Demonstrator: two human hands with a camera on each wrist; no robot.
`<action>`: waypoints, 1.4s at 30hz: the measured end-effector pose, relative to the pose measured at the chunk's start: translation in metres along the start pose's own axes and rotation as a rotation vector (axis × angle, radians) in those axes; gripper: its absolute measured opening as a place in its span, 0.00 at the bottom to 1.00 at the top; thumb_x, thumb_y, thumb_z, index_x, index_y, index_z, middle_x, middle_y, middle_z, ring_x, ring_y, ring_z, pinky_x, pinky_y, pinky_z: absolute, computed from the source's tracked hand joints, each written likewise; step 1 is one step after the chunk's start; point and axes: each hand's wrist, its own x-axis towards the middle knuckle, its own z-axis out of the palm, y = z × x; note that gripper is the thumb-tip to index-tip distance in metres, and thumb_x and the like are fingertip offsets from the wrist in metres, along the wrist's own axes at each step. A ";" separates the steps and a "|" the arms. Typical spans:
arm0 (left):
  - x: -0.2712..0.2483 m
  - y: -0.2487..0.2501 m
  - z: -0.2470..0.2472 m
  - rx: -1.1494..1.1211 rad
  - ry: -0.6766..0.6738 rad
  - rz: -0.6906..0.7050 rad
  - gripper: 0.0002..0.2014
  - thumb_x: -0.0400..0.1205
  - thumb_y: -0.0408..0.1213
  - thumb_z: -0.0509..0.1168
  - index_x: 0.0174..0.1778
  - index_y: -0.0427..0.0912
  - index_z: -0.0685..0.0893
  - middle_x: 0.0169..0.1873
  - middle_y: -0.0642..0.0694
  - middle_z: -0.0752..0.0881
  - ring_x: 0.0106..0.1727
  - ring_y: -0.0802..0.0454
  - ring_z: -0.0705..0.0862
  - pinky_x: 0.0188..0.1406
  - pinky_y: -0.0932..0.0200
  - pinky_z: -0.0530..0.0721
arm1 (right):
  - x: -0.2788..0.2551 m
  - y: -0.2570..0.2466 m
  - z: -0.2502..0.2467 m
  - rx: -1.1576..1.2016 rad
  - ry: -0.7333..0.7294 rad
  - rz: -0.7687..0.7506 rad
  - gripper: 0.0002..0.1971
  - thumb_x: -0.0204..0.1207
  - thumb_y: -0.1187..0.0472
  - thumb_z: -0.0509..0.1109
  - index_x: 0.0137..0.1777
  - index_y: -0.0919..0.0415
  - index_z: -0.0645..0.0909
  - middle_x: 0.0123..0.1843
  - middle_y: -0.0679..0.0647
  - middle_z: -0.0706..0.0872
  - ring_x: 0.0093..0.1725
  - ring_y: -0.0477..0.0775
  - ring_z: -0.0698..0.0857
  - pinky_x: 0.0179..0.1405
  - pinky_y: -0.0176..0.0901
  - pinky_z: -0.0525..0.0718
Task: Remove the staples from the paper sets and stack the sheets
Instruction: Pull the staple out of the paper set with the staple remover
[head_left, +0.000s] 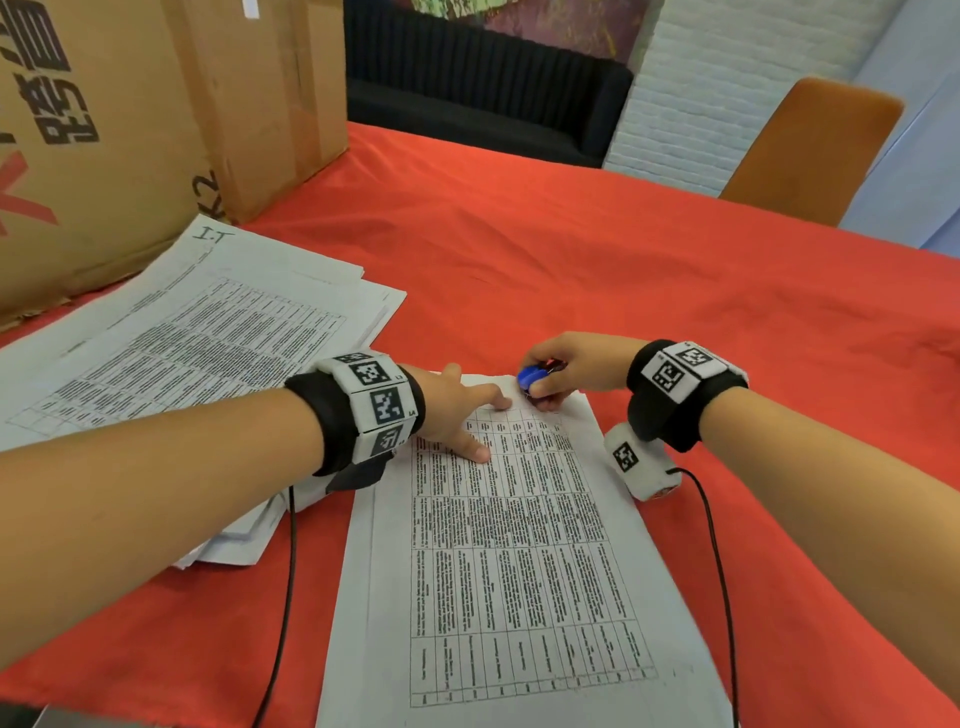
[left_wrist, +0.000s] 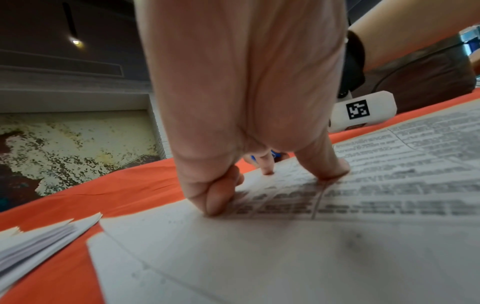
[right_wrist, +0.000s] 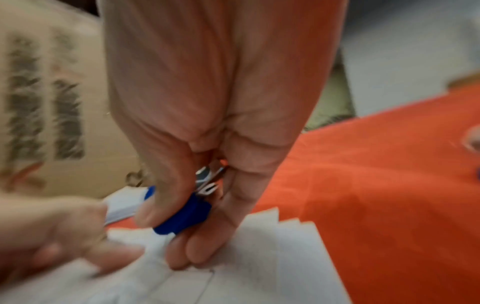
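A printed paper set (head_left: 519, 561) lies in front of me on the red tablecloth (head_left: 623, 270). My left hand (head_left: 462, 410) presses its far end flat with spread, straight fingertips (left_wrist: 330, 170). My right hand (head_left: 566, 369) grips a blue staple remover (head_left: 531, 378) at the set's far corner, its metal claws (right_wrist: 207, 185) showing between thumb and fingers. The staple itself is hidden under the hand. A loose stack of printed sheets (head_left: 197, 332) lies to the left, under my left forearm.
A large cardboard box (head_left: 130, 130) stands at the back left, right behind the stack. An orange chair (head_left: 815, 150) sits beyond the table's far right edge. Black wrist cables (head_left: 722, 571) trail over the cloth toward me.
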 end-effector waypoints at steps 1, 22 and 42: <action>0.000 0.000 0.000 -0.002 0.003 0.001 0.38 0.77 0.64 0.62 0.80 0.66 0.51 0.73 0.40 0.62 0.65 0.37 0.77 0.55 0.42 0.78 | 0.000 0.005 0.001 0.143 -0.010 -0.002 0.10 0.79 0.67 0.69 0.59 0.62 0.80 0.46 0.54 0.87 0.41 0.49 0.88 0.50 0.38 0.88; 0.004 0.006 -0.004 -1.676 -0.077 0.118 0.26 0.88 0.53 0.47 0.56 0.32 0.78 0.35 0.44 0.74 0.30 0.55 0.70 0.28 0.64 0.70 | -0.055 -0.015 0.002 0.760 0.036 -0.262 0.07 0.81 0.70 0.63 0.57 0.68 0.77 0.43 0.59 0.81 0.38 0.51 0.82 0.43 0.36 0.83; -0.060 0.063 0.039 -0.206 0.109 0.189 0.26 0.68 0.66 0.69 0.42 0.45 0.76 0.35 0.50 0.79 0.33 0.54 0.73 0.32 0.62 0.71 | -0.090 0.028 0.091 1.854 0.459 -0.064 0.13 0.81 0.54 0.64 0.48 0.66 0.79 0.48 0.60 0.81 0.43 0.51 0.83 0.40 0.41 0.90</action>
